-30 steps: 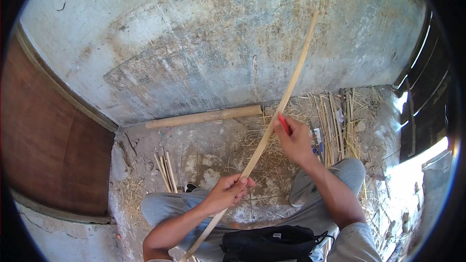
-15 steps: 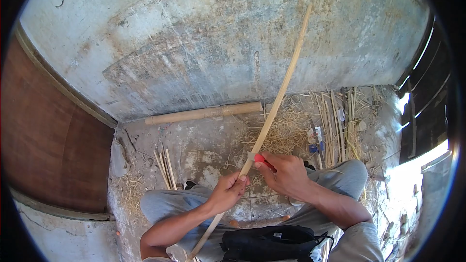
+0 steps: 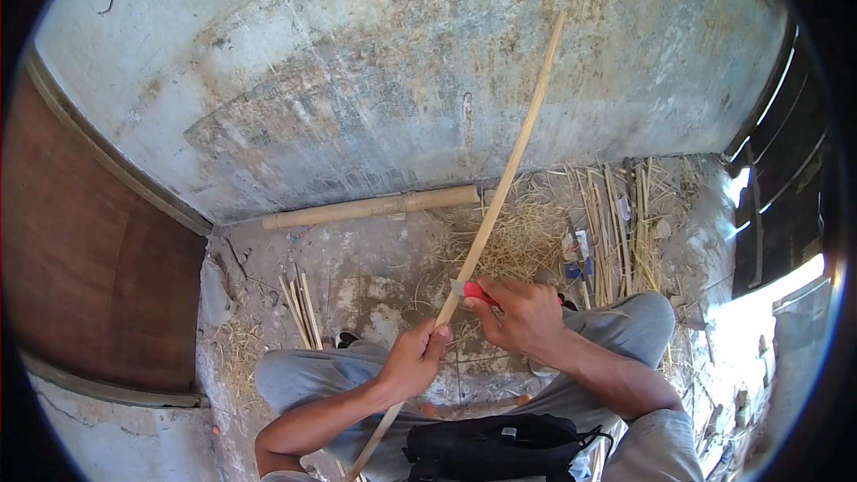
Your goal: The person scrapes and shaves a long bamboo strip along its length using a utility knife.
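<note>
A long, pale bamboo strip [image 3: 518, 156] slants from my lap up toward the wall. My left hand [image 3: 416, 357] is closed around its lower part, thumb on top. In my right hand [image 3: 525, 317] is a utility knife [image 3: 475, 290] with a red front end; its short grey blade lies at the strip, just above my left hand. Most of the knife's handle is hidden by my fingers.
Curly shavings [image 3: 518, 241] cover the floor ahead. Cut bamboo sticks [image 3: 616, 232] lie at the right, and a few more sticks [image 3: 302, 312] at the left. A bamboo pole [image 3: 375, 210] rests along the wall [image 3: 357, 80]. A black bag [image 3: 500, 446] sits on my lap.
The strip's upper end has shifted slightly left and down. The knife blade has moved a little left at the strip. Both hands keep their hold.
</note>
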Motion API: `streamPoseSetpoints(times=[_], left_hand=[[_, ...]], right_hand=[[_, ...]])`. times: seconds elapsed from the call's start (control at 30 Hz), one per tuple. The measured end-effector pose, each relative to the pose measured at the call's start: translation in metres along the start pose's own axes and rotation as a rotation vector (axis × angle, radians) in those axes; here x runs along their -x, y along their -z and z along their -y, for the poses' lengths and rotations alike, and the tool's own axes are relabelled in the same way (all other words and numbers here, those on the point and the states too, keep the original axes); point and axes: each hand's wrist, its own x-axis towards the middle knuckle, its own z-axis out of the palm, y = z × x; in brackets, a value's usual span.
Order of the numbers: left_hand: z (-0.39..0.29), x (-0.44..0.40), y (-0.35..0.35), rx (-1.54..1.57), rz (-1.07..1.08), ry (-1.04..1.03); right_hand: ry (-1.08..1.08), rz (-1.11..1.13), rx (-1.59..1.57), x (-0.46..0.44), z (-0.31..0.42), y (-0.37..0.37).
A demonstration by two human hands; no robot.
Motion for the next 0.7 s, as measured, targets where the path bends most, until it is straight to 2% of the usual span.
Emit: streamPoseSetpoints(times=[0.17, 0.27, 0.7], left_hand=[[-0.002, 0.002, -0.002, 0.02, 0.005, 0.031], [-0.004, 0.002, 0.0, -0.081, 0.01, 0.028], [-0.006, 0.003, -0.001, -0.021, 0.003, 0.026]], right_hand=[[-0.072, -0.017, 0.032, -0.013, -0.003, 0.011], [-0.028, -0.059, 0.035, -0.014, -0.006, 0.008], [-0.029, -0.104, 0.081, -0.012, -0.009, 0.004]])
